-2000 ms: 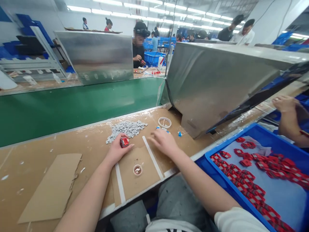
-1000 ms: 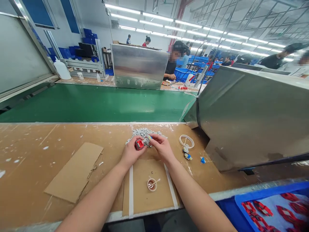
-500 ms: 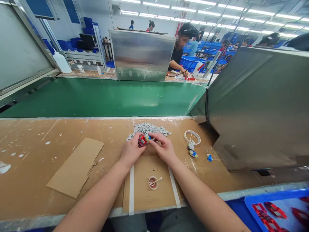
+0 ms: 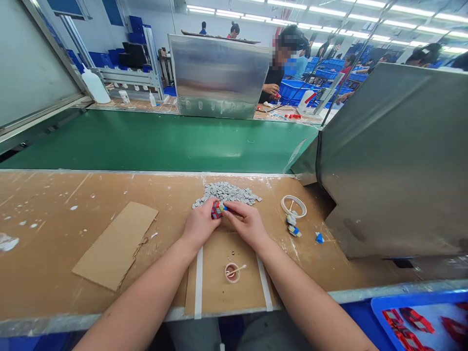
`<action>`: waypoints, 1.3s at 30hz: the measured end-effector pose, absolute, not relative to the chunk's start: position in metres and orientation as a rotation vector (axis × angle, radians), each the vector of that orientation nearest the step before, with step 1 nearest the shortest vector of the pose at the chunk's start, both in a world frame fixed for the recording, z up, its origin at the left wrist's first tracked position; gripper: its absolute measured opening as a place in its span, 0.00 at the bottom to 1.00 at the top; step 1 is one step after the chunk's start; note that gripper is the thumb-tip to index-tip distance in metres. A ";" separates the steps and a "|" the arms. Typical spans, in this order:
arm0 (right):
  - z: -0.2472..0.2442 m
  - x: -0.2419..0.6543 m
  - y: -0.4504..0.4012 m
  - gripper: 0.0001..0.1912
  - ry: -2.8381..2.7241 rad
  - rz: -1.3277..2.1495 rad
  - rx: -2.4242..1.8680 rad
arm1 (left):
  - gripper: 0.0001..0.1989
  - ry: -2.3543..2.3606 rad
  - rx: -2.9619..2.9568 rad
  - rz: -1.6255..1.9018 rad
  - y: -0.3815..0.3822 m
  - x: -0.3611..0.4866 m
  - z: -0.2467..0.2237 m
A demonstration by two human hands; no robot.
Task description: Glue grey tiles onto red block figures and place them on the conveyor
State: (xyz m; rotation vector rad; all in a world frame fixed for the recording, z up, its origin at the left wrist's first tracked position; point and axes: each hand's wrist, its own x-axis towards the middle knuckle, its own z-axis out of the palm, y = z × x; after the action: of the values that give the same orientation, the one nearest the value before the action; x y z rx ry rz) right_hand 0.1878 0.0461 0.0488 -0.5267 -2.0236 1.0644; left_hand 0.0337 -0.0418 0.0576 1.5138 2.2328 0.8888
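My left hand (image 4: 200,223) grips a small red and grey piece (image 4: 216,210) between thumb and fingers. At its right side, my right hand (image 4: 248,223) pinches a small blue and yellow piece (image 4: 224,207) against the red one. Just behind my hands lies a pile of flat grey pieces (image 4: 230,192). A small cup (image 4: 232,273) with a pink content and a cotton swab across it stands on the cardboard in front, between my forearms.
A white tape ring (image 4: 293,206) lies to the right, with blue and yellow pieces (image 4: 294,230) beside it. Cardboard (image 4: 116,246) lies at left. Behind the table runs a green belt (image 4: 157,141). A blue bin (image 4: 376,312) holds red parts. A person works beyond.
The view has tilted slightly. The red piece is turned a little in my hands, which keep their holds. Across the belt, the person's hand has lifted off the table with a red part.
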 end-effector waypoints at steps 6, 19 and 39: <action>0.043 0.184 0.057 0.14 -2.002 1.160 -0.518 | 0.27 2.102 1.502 0.942 -0.043 0.031 0.057; 0.048 0.187 0.054 0.21 -1.696 1.654 -0.566 | 0.24 2.058 2.311 0.714 -0.054 0.009 0.068; 0.072 0.211 0.059 0.26 -2.506 0.321 0.082 | 0.34 1.627 2.771 1.216 -0.068 0.021 0.096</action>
State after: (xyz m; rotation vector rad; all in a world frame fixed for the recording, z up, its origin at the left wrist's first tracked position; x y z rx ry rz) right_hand 0.2113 0.0586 0.0718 0.0821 -2.5062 0.3213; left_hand 0.0207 -0.0681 0.0961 2.7712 1.6274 1.2159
